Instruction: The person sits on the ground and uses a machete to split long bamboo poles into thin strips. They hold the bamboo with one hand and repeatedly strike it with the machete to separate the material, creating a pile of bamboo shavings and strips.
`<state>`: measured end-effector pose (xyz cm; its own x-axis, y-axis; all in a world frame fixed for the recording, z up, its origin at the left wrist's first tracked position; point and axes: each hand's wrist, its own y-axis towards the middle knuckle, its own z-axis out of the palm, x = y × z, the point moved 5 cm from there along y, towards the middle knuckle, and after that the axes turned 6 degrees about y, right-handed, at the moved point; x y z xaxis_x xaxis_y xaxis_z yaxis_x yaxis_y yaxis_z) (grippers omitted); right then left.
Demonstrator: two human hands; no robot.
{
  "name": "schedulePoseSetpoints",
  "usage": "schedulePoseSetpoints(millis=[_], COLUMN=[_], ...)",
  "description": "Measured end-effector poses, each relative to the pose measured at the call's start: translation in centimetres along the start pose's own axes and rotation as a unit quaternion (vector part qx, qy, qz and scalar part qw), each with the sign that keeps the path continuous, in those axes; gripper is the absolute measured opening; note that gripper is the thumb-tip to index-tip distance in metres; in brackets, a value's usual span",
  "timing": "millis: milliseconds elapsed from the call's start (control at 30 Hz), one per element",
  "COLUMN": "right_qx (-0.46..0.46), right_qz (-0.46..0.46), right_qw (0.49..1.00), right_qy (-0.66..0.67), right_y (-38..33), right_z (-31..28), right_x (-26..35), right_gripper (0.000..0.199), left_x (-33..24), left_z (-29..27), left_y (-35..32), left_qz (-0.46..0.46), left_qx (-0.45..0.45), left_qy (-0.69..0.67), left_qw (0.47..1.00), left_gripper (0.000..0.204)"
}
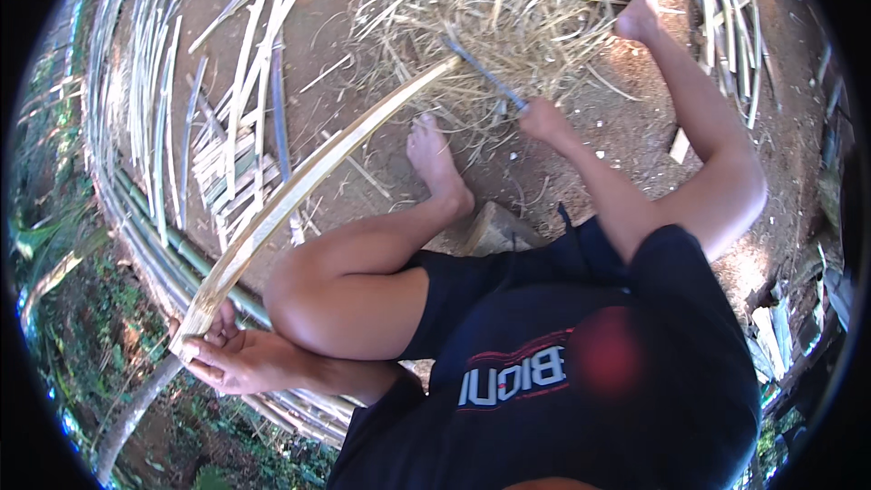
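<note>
A long pale bamboo strip slants up across the left half of the head view. My left hand is closed round its near end, beside my bent left knee. In my right hand is a knife, its handle mostly hidden by my fist. The knife's narrow grey blade points up and to the left. It meets the far end of the strip, or lies just beside it; I cannot tell whether it is cutting in. Beneath the blade spreads a heap of thin bamboo shavings.
Split bamboo strips lie on the dirt floor at left, with short pieces stacked among them. Green bamboo poles edge the ground there. More strips lie at far right. A wooden block sits between my legs.
</note>
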<state>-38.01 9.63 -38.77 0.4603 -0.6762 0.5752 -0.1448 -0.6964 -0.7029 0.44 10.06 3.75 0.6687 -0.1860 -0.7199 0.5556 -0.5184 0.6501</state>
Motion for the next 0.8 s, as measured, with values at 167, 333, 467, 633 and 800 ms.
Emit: schedulePoseSetpoints(millis=[167, 333, 467, 633, 800], right_qx=[0.04, 0.079, 0.058, 0.055, 0.067], right_qz=[-0.062, -0.012, -0.04, -0.165, -0.353], right_qw=[0.994, 0.976, 0.974, 0.95, 0.895], right_qy=[0.081, 0.201, 0.217, 0.26, 0.264], right_y=[-1.4, -3.1, -6.5, -15.4, -24.9], right_z=[-0.4, 1.9, 0.1, -1.7, -1.0], right_x=[3.4, 3.8, 6.4, 14.4, 19.4], right_gripper=[0.016, 0.015, 0.014, 0.023, 0.016], left_x=[-2.4, -1.2, -2.1, -5.0, -7.5], left_z=[1.5, 2.1, 3.5, 5.0, 6.1], left_y=[-0.9, -0.3, 0.8, 1.5, -0.2], left_qz=[0.023, -0.051, -0.029, 0.044, 0.082], left_qx=[0.038, 0.148, 0.223, 0.258, 0.255], left_qy=[-0.037, -0.212, -0.258, -0.221, -0.241], left_qw=[0.998, 0.965, 0.94, 0.939, 0.933], left_gripper=[0.05, 0.05, 0.042, 0.039, 0.039])
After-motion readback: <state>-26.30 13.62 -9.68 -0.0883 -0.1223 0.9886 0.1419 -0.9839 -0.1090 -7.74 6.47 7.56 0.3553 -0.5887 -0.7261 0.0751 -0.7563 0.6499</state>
